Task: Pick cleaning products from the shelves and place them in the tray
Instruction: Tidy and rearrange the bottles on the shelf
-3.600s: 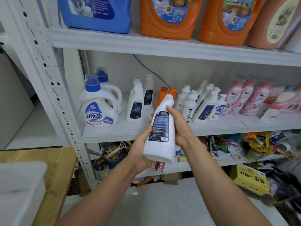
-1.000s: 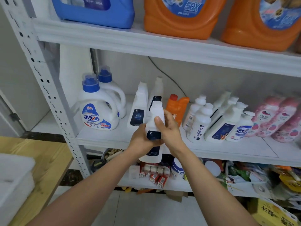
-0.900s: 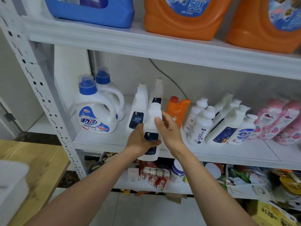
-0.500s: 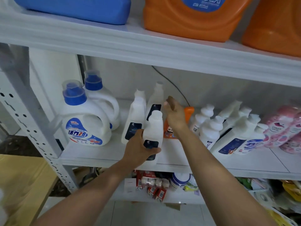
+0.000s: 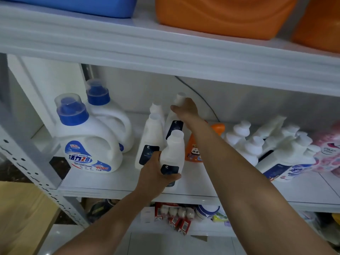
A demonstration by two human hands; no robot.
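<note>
Bottles come one per hand: your left hand (image 5: 156,174) grips a white bottle with a dark label (image 5: 173,150) round its lower body at the front edge of the middle shelf (image 5: 114,183), so keep it upright and clear of the neighbouring white bottle (image 5: 150,140) while your right hand (image 5: 185,110) lies over the neck of the taller rear bottle (image 5: 174,124). Close on that neck and lift straight up, since the orange bottle (image 5: 192,153) stands just beside it. Your right fingers are hidden behind the bottle, so I cannot tell whether they grip it, and the tray is out of view.
</note>
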